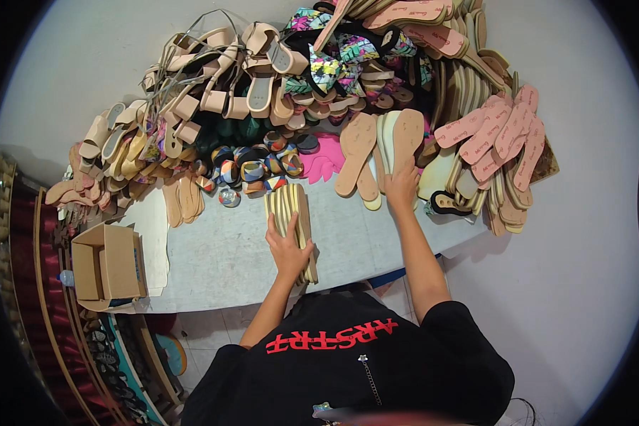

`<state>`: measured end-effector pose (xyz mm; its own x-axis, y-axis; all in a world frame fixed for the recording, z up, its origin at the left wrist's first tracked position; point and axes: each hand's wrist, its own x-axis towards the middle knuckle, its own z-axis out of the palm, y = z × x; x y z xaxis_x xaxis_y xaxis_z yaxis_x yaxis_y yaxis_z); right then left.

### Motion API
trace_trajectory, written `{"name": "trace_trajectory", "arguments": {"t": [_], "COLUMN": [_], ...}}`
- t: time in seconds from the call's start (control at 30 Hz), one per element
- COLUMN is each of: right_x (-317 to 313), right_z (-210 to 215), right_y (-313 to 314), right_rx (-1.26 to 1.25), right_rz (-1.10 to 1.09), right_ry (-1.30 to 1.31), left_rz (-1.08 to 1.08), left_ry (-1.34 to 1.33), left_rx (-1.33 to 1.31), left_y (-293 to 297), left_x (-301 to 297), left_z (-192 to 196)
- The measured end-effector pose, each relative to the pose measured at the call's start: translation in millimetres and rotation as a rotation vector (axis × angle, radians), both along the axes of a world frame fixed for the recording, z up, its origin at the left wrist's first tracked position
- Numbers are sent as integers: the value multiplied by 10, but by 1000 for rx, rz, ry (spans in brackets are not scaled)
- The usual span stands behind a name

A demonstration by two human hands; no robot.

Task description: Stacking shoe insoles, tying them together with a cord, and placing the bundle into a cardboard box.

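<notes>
Two hands are at work in the head view, each on its own batch of shoe soles. The left hand (pixel 285 250) grasps a stack of soles (pixel 302 213) set on edge on the bench (pixel 355 238), fingers along one side and thumb on the other. This stack's lower end lies close to the bench's front edge, so a loose grip could let the outer soles fan out, or a nudge toward the body could tip some off.

The right hand (pixel 402 179) grasps the lower end of some tan soles (pixel 409 131), fingers partly hidden; how firmly it grips cannot be told. Just beside them, more loose soles (pixel 358 142) lie across one another. Pulling the held batch sideways could drag these along, or mix unlike pieces together.

Close on the right, a black-strapped sandal (pixel 449 204) sits by the heap of pink insoles (pixel 500 138); a swinging forearm could catch it and start the heap sliding. Beyond, beige sandals (pixel 199 78) are piled above patterned rolls (pixel 252 170), and a bump to the bench could bring a few down.
</notes>
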<state>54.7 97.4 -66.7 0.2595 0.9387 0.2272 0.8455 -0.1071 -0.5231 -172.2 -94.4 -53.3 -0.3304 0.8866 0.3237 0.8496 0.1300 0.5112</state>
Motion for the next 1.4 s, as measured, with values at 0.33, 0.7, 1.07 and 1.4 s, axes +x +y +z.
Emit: {"name": "trace_trajectory", "arguments": {"t": [0.33, 0.7, 1.07, 1.4], "right_x": [282, -567, -1480, -1626], "right_z": [-71, 70, -457, -1009], "right_y": [-181, -1627, -2863, -2823], "right_rx": [-208, 16, -378, -269], "right_rz": [87, 57, 511, 522], "right_ry": [32, 264, 963, 655], "left_rz": [37, 107, 159, 87], "left_ry": [-37, -40, 108, 68], "left_rx": [-85, -98, -38, -4], "left_y": [-261, -954, -1424, -1234], "left_x": [30, -425, -687, -655], "left_z": [12, 36, -103, -333]}}
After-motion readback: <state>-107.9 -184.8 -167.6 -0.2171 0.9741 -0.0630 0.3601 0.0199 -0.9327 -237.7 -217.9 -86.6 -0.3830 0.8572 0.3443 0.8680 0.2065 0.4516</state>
